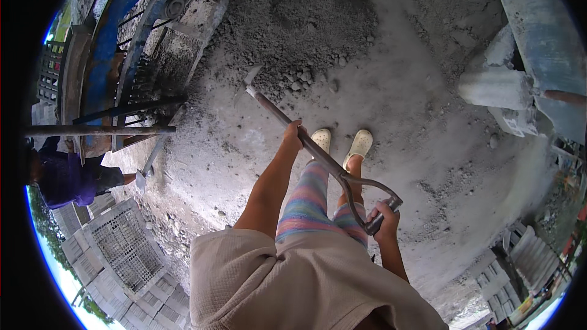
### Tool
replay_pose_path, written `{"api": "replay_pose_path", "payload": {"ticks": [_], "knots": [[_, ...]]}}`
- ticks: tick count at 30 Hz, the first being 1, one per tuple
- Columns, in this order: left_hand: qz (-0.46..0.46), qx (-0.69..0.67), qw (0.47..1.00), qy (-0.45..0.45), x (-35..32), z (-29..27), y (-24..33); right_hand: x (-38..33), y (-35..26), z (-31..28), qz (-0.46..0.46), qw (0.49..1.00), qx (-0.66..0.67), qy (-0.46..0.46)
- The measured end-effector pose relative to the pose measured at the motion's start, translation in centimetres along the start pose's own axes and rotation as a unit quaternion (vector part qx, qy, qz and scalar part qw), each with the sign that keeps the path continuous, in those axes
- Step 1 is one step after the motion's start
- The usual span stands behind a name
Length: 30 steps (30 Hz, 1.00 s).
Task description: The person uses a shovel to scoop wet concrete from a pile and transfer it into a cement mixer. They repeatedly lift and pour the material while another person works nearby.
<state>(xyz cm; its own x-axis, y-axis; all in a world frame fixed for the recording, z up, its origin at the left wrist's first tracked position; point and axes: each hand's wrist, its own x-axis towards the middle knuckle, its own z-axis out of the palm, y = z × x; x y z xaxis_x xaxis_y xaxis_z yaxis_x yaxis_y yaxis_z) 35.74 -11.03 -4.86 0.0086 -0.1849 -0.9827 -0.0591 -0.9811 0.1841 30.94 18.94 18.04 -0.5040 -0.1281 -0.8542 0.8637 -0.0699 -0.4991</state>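
Head view. A long-handled shovel (318, 153) runs diagonally from its blade at about eleven o'clock of the picture's centre to a D-shaped grip at about five o'clock. The left hand (293, 134) is closed around the shaft roughly midway along it; the right hand (384, 219) is closed around the crossbar of the D-grip, lower and nearer the body. The blade (249, 82) rests at the foot of a heap of grey gravelly mix (293, 18) lying toward twelve o'clock — coarse, dull, studded with small stones. The shaft looks like dark, worn metal, slightly rusty in tone, and forks into the loop of the grip. The left arm reaches forward, nearly straight; the right arm is bent, its wrist close to the hip. Below the shaft stand two pale perforated clogs (342, 142) and striped pastel leggings (309, 198); a cream textured shirt (293, 281) fills the six o'clock edge. The ground is a dusty concrete floor (428, 165). At nine o'clock a blue metal machine frame (122, 43) stands — beside it another person in a purple top (67, 177). Grey concrete blocks (122, 250) are stacked at seven o'clock.
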Motion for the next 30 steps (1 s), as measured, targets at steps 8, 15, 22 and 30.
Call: {"api": "replay_pose_path", "payload": {"ticks": [8,15,22,30], "knots": [[-0.087,-0.015,0.993,-0.084,-3.4,1.3,-7.8,-6.4,-3.5,-1.7,-0.077,0.987,-0.13,0.061],[-0.085,-0.049,0.994,-0.046,-4.7,2.6,-11.5,-7.6,-0.9,-8.4,-0.101,0.993,0.034,0.046],[-0.027,0.088,0.996,0.007,0.1,3.2,-2.4,-4.9,1.1,1.0,-0.046,0.998,-0.028,0.036],[-0.145,0.083,0.986,-0.024,-9.2,-0.5,-18.6,-15.3,3.3,-14.4,-0.049,0.989,0.059,0.125]]}}
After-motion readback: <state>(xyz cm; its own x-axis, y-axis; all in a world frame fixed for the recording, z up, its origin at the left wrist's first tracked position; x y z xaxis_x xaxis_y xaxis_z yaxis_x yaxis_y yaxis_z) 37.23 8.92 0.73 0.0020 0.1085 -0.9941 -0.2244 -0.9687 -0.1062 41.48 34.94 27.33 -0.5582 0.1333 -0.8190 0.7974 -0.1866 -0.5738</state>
